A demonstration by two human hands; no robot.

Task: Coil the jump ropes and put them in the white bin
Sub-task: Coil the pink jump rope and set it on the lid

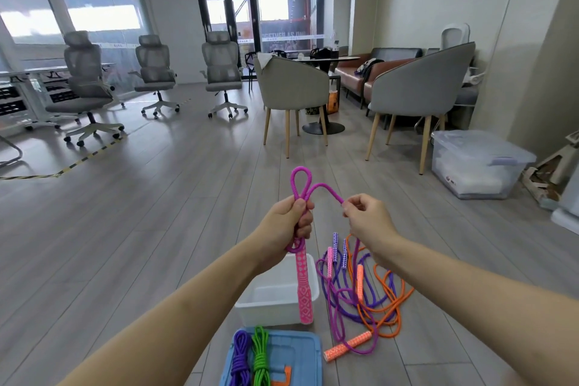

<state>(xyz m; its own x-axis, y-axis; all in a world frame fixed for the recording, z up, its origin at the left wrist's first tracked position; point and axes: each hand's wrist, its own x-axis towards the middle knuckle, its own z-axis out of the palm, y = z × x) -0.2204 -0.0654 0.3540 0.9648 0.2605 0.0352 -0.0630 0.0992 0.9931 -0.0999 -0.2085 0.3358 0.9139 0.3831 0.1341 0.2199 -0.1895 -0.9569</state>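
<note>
My left hand (pixel 289 222) grips a magenta jump rope (pixel 301 180) folded into loops; one loop stands above the fist and its pink patterned handle (pixel 304 288) hangs down over the white bin (pixel 250 312). My right hand (pixel 365 219) pinches the same rope a short way to the right, with an arch of rope between the hands. On the floor right of the bin lies a tangle of purple (pixel 372 298), orange (pixel 398 304) and magenta ropes with patterned handles. The bin looks to hold nothing.
A blue lid (pixel 308 354) lies on the floor in front of the bin with a coiled purple rope (pixel 241 357) and a coiled green rope (pixel 261 354) on it. Grey chairs (pixel 293 84) stand ahead; a clear lidded box (pixel 476 163) sits at right.
</note>
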